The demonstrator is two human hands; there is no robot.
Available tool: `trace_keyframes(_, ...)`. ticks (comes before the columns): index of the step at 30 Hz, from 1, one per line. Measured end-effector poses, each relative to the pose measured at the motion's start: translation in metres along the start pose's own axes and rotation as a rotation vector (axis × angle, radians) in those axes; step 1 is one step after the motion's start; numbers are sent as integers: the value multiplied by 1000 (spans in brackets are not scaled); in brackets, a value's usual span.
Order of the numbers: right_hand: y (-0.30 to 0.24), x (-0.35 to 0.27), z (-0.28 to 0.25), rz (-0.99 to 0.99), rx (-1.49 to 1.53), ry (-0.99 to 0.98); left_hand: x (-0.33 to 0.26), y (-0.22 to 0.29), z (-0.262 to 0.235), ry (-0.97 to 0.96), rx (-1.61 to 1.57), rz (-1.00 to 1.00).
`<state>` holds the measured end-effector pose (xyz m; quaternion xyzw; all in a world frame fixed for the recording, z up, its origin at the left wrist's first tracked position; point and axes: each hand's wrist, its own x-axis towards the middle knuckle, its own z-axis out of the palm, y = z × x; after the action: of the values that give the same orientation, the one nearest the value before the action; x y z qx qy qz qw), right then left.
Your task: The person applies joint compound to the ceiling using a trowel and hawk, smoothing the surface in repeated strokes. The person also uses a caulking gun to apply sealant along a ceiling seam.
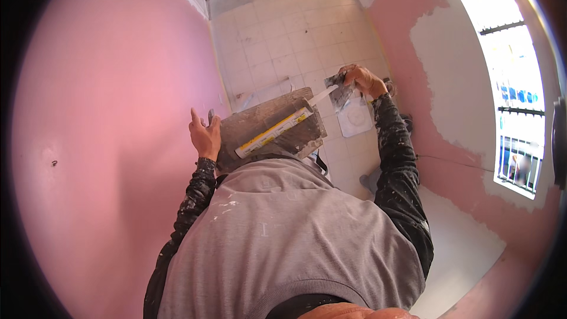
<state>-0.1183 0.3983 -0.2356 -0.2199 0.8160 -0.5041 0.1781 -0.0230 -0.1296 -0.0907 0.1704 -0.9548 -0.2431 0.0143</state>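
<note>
Balancing a stiff, mortar-caked board point(269, 127) at chest height, the left hand point(204, 136) grips its left edge, fingers partly open. A yellow tube point(273, 133) lies loose on top. The right hand point(363, 80) is closed around a trowel point(339, 91); the board looks heavy, best supported underneath.

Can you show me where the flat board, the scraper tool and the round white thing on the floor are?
Grey plaster-caked flat board point(269, 133): head view, middle of its top face.
Grey metal scraper tool point(341, 91): head view, on its blade.
Round white bucket lid point(357, 116): head view, its centre.
</note>
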Motion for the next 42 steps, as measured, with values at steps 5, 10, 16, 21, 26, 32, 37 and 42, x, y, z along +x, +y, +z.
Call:
trace_keyframes(5,-61,16,-16,95,256,14,5,0,8,10,8,-30)
trace_keyframes(10,-103,11,-23,268,155,87,3,-3,11,56,-26,23)
trace_keyframes(16,-149,-9,-19,428,-26,264,-2,-4,8,69,-30,30)
trace_keyframes(21,-155,-26,-15,373,47,269,-2,-10,10,63,-27,39)
trace_keyframes(26,-133,-55,-10,252,6,248,0,-17,16,60,-3,51)
trace_keyframes(32,-121,-19,-41,181,17,285,-1,-8,11,39,-69,-11)
trace_keyframes(37,-150,50,-57,-7,-6,-63,1,-5,9,28,-61,-35)
trace_keyframes(42,-210,86,-38,-71,-263,-369,-1,-5,10,42,-55,-40)
